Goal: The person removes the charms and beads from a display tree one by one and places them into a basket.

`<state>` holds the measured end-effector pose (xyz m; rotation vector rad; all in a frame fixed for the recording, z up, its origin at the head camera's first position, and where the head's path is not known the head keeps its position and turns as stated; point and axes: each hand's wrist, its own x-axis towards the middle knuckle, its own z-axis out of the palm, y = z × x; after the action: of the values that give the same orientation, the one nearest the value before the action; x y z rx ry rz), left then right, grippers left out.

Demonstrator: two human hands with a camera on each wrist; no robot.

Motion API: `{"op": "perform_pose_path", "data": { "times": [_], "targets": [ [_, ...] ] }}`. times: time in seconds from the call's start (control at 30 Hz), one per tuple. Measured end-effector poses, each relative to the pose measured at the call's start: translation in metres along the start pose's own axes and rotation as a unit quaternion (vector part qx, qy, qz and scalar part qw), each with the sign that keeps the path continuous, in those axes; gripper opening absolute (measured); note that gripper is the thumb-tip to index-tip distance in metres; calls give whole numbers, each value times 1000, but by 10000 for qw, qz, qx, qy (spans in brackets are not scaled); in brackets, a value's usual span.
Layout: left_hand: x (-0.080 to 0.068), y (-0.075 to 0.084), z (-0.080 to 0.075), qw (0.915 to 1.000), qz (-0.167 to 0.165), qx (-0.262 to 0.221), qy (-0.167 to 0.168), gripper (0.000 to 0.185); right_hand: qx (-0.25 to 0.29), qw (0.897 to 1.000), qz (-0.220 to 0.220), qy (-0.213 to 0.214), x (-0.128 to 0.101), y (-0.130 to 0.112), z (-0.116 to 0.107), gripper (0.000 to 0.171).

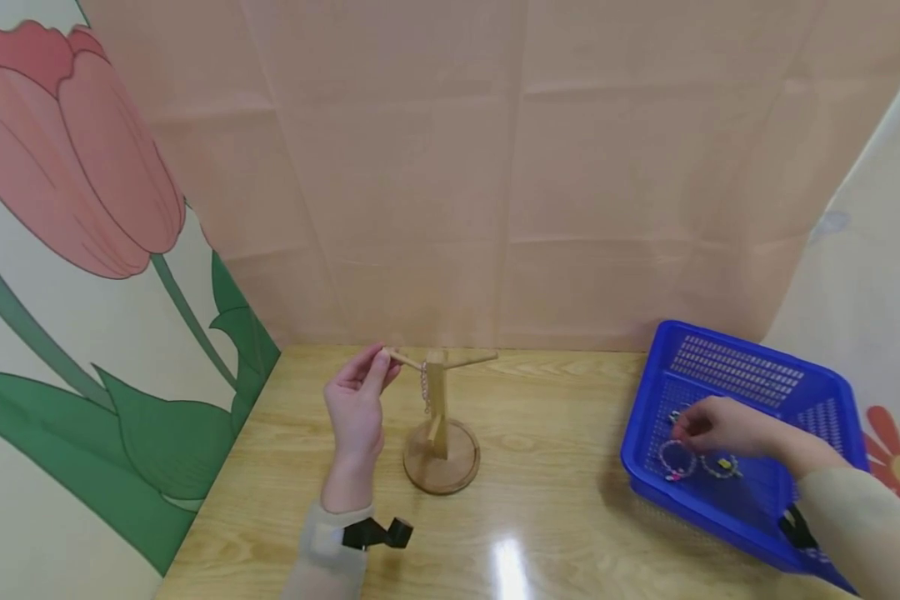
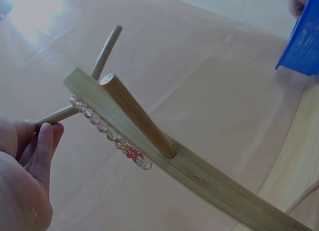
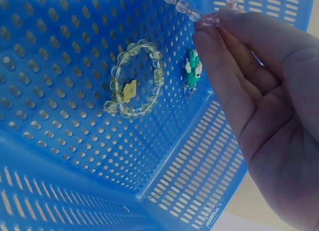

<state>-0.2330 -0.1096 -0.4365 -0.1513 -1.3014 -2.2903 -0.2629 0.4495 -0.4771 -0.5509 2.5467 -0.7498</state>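
On the table stands a wooden stand [image 1: 438, 400] with a round base and peg arms. My left hand [image 1: 358, 398] pinches the tip of its left peg [image 2: 57, 115]. A clear pinkish bead bracelet [image 2: 102, 127] with a red charm hangs from that peg, against the post. Over the blue basket [image 1: 750, 533], my right hand [image 1: 727, 427] pinches a pink bead bracelet [image 3: 183, 8] between thumb and fingers. Below it on the basket floor lies a yellow-green bead bracelet [image 3: 117, 71] with a yellow charm. A green and white charm [image 3: 192, 69] shows beside it, partly hidden by my fingers.
The basket has slotted walls and sits at the right of the wooden table [image 1: 547, 475]. Behind the table hangs a pinkish-beige cloth [image 1: 495, 183]. A tulip-print panel [image 1: 82, 250] stands at the left.
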Motion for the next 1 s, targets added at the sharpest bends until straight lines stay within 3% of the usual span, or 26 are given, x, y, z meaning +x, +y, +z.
{"op": "perform_pose_path", "data": {
  "times": [0.33, 1.0],
  "targets": [
    [0, 1, 1, 10000, 3, 60, 15, 12, -234, 9993, 190, 225, -1, 6, 0, 11],
    [1, -1, 0, 10000, 20, 31, -6, 14, -806, 9932, 104, 837, 4, 21, 5, 8]
  ]
}}
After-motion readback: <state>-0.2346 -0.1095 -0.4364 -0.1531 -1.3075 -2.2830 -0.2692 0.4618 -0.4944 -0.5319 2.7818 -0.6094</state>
